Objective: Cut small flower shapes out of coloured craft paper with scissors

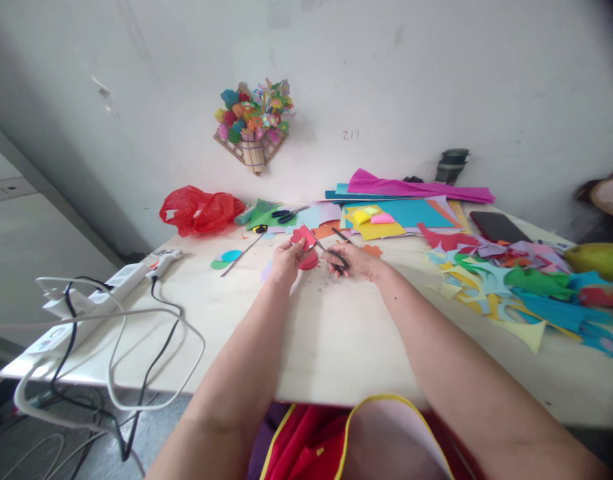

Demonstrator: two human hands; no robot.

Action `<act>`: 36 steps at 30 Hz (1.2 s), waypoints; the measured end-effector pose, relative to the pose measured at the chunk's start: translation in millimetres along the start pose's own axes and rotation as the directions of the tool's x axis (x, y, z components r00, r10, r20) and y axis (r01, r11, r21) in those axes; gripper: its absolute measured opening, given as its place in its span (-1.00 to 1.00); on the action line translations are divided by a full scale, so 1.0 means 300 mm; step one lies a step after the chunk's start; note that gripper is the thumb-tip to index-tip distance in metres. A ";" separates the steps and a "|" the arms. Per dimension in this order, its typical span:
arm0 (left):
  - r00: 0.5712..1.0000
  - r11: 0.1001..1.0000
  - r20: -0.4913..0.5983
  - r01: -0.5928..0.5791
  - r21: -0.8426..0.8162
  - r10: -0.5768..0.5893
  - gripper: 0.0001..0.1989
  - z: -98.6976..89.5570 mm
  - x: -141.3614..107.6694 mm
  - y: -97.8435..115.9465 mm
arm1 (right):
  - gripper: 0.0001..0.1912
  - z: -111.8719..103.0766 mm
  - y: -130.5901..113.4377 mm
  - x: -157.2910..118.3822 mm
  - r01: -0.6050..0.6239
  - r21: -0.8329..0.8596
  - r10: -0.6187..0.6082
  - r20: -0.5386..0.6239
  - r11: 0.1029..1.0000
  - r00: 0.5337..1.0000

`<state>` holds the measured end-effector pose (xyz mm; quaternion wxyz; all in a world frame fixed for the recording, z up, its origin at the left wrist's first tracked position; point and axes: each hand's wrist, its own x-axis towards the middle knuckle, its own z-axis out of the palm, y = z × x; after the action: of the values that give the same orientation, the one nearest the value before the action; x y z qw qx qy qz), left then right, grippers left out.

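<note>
Between the fingers of my left hand [286,261] is a piece of red paper [302,235] with a scalloped edge. My right hand [355,261] grips scissors [319,244] by their black handles, and the blades point toward the red paper. Whether the blades touch the paper, I cannot tell. Below the held piece, another red paper piece [307,261] shows near the left fingertips. An orange paper flower shape [372,251] lies just beyond my right hand. Left of my hands, blue and green paper circles [231,256] rest on the table.
Coloured paper scraps [486,280] cover the right side, near a dark phone [501,228]. Stacked paper sheets [416,217], second scissors [286,215] and a red plastic bag [201,210] line the back. A power strip [93,307] with looping cables occupies the left edge.
</note>
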<state>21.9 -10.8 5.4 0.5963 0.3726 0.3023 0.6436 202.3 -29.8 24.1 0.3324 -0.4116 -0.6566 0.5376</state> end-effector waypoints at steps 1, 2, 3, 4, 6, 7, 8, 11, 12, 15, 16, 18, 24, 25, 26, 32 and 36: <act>1.000 1.000 0.001 0.000 0.004 0.000 -0.77 0.000 0.001 0.000 | -0.72 0.000 -0.001 0.000 0.002 0.000 -0.002 0.000 1.000 1.000; 1.000 1.000 0.002 -0.001 0.007 0.001 -0.76 0.000 0.001 -0.001 | -0.71 0.000 -0.001 0.000 0.004 0.000 -0.004 0.001 1.000 1.000; 1.000 1.000 0.000 -0.001 0.009 0.001 -0.75 0.000 0.002 -0.001 | -0.71 0.000 -0.001 0.000 0.006 0.003 -0.006 0.002 1.000 1.000; 1.000 1.000 -0.003 -0.001 0.011 0.001 -0.75 0.000 0.003 -0.001 | -0.71 0.000 -0.001 0.000 0.007 0.006 -0.007 0.004 1.000 1.000; 1.000 1.000 -0.010 0.000 0.013 0.000 -0.75 0.000 0.004 -0.001 | -0.70 0.000 -0.001 -0.001 0.008 0.011 -0.008 0.004 1.000 1.000; 1.000 1.000 -0.013 0.001 0.013 -0.001 -0.76 0.000 0.004 -0.001 | -0.70 0.000 -0.001 -0.001 0.008 0.011 -0.008 0.002 1.000 1.000; 1.000 1.000 -0.014 0.003 0.012 -0.003 -0.76 0.000 0.004 -0.001 | -0.70 0.001 -0.001 -0.001 0.010 0.010 -0.010 -0.001 1.000 1.000; 1.000 1.000 -0.014 0.002 0.010 -0.002 -0.76 0.001 0.003 -0.001 | -0.70 0.003 -0.004 -0.003 0.010 0.005 -0.010 -0.012 1.000 1.000; 1.000 1.000 -0.014 0.000 0.009 0.000 -0.75 0.001 0.003 -0.001 | -0.70 0.004 -0.005 -0.004 0.009 0.005 -0.009 -0.013 1.000 1.000; 1.000 1.000 -0.013 -0.003 0.002 0.003 -0.75 0.001 0.003 -0.001 | -0.70 0.004 -0.005 -0.005 0.008 0.003 -0.008 -0.010 1.000 1.000; 1.000 1.000 -0.012 -0.002 0.000 0.002 -0.75 0.001 0.003 -0.002 | -0.71 0.005 -0.005 -0.004 0.009 0.004 -0.009 -0.010 1.000 1.000; 1.000 1.000 -0.011 -0.002 -0.001 0.002 -0.76 0.001 0.003 -0.003 | -0.71 0.005 -0.004 -0.004 0.009 0.006 -0.009 -0.012 1.000 1.000; 1.000 1.000 -0.014 -0.010 -0.023 0.010 -0.78 0.004 0.002 -0.001 | -0.70 0.003 0.005 0.004 0.023 0.015 -0.023 -0.006 1.000 1.000; 1.000 1.000 -0.013 -0.007 -0.027 0.007 -0.78 0.005 0.001 0.000 | -0.70 0.002 0.008 0.006 0.024 0.013 -0.024 -0.004 1.000 1.000; 1.000 1.000 -0.012 -0.004 -0.029 0.004 -0.78 0.006 0.001 0.001 | -0.70 0.001 0.010 0.008 0.026 0.010 -0.026 -0.003 1.000 1.000; 1.000 0.999 -0.014 0.004 -0.051 -0.005 -0.76 0.008 -0.001 0.004 | -0.69 0.000 0.011 0.009 0.028 0.010 -0.028 -0.007 1.000 1.000; 1.000 0.999 -0.016 0.004 -0.053 -0.005 -0.76 0.009 -0.001 0.003 | -0.69 0.002 0.011 0.010 0.031 0.009 -0.030 -0.008 0.999 1.000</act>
<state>23.6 -11.4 7.7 0.6049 0.3508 0.2906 0.6532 201.1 -26.9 20.8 0.3450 -0.4022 -0.6590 0.5338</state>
